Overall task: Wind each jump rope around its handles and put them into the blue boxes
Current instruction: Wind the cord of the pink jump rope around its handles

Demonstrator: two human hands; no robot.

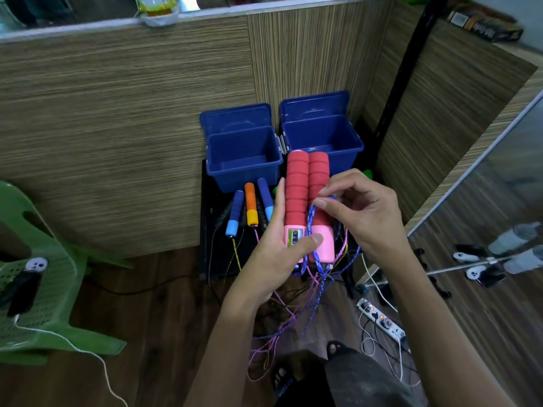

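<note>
Head view: the left hand [279, 245] clamps the two red handles [307, 198] side by side, thumb pressed across their pink ends, fingers closed behind. The right hand [361, 212] pinches the blue cord [312, 227] between thumb and forefinger, just beside the right handle, where a loop crosses the pair. This looks like an early turn of the winding (only a strand or two lies over the handles). The next move likely calls for carrying the cord round the back while the left thumb keeps the turn from slipping, with tension kept even.

Most of the cord hangs below in a tangle with a pink cord [274, 345], and which strand belongs to which rope is hard to tell. Beyond the hands, more ropes [249, 207] wait unwound on a dark stand [207, 230]; some handles are hidden behind the left hand. Both boxes [244, 154] stand open behind, the right one's floor partly blocked by the handles.
</note>
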